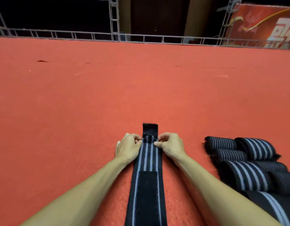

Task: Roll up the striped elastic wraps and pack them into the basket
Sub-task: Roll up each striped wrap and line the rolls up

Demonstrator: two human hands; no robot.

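Observation:
A black elastic wrap with grey stripes (147,162) lies flat on the red carpet, running from the bottom edge away from me, with a black fastener patch on its near part. Near its far end a small fold or roll sits under my fingers, and a plain black tab sticks out beyond it. My left hand (128,147) pinches the wrap's left edge there. My right hand (171,146) pinches the right edge opposite. A pile of rolled striped wraps (245,162) lies to the right. No basket is in view.
Red carpet (92,95) stretches ahead and to the left. A metal truss rail (114,35) runs along its far edge, with a red banner (263,25) at the back right.

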